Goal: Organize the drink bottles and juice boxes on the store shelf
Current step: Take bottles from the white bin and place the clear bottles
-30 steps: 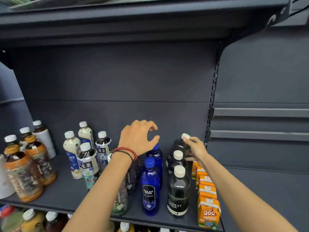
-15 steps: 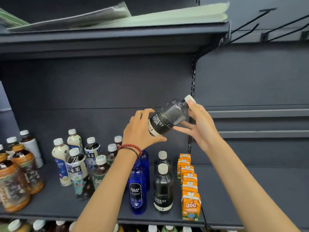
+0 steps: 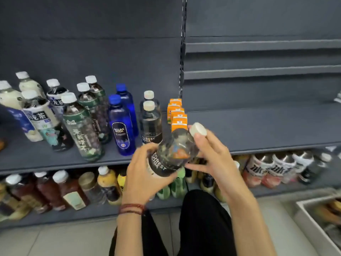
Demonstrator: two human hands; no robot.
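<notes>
A dark soda bottle point(image 3: 173, 154) with a "Forest Soda" label is held in the air in both hands, just in front of the edge of the middle shelf point(image 3: 258, 126) and not resting on it. It lies tilted, not upright: its long axis runs from the base at lower left up to the white cap point(image 3: 198, 129) at upper right.

The left hand point(image 3: 145, 174) cups the labelled lower half, fingers and thumb curled round it. The right hand point(image 3: 212, 156) holds the upper end, fingers curled along the shoulder and a fingertip just beside the cap. Both hands are somewhat blurred, so the exact finger contact at the neck cannot be told. A red bracelet point(image 3: 132, 208) circles the left wrist.

Directly behind the bottle, on the shelf, two matching bottles point(image 3: 150, 124) stand upright in a line from front to back. To their right is a line of orange juice boxes point(image 3: 177, 113); to their left, two blue bottles point(image 3: 121, 128), then tea bottles point(image 3: 83, 126). The shelf space right of the boxes is bare.

Judging by this, the bottle probably belongs at the front of the matching line. That would mean swinging the cap up so that the base faces the shelf. The left hand holds the base end and is the nearer to that spot. More drinks point(image 3: 70, 191) fill the lower shelf.
</notes>
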